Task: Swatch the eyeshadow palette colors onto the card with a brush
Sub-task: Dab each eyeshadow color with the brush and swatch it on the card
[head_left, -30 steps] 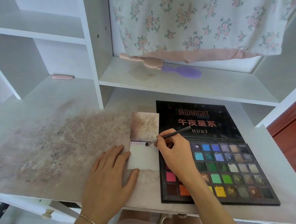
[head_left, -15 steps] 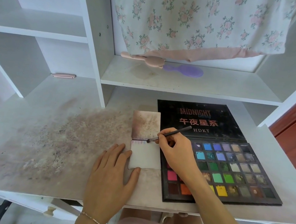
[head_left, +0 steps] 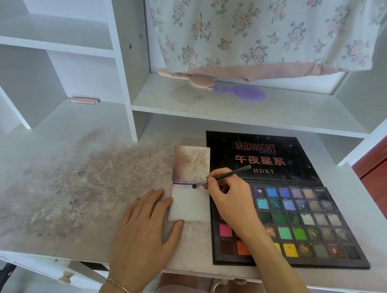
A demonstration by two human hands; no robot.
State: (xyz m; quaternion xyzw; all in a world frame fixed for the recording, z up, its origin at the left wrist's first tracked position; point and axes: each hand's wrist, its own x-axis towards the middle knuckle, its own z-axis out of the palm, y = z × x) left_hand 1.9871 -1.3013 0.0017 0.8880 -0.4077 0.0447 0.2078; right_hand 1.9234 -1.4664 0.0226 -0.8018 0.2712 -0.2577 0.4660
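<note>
A small white card (head_left: 190,205) lies on the desk with a stained flap folded up behind it. Faint pink marks run along the card's top edge. My right hand (head_left: 232,201) grips a thin dark brush (head_left: 222,177), and its bristle tip touches the top edge of the card. My left hand (head_left: 149,227) rests flat on the desk, fingers spread, with the thumb and fingertips against the card's left and bottom edges. The open black eyeshadow palette (head_left: 304,220) with many coloured pans lies right of the card, partly hidden under my right hand and forearm.
The white desk (head_left: 64,180) is smeared with brownish powder left of the card. A shelf above holds a pink brush (head_left: 188,76) and a purple hand mirror (head_left: 245,93). Floral cloth (head_left: 259,29) hangs at the back. A pink clip (head_left: 84,100) lies far left.
The brush tip has shifted slightly along the card's top edge. My left hand stays pressed beside the card.
</note>
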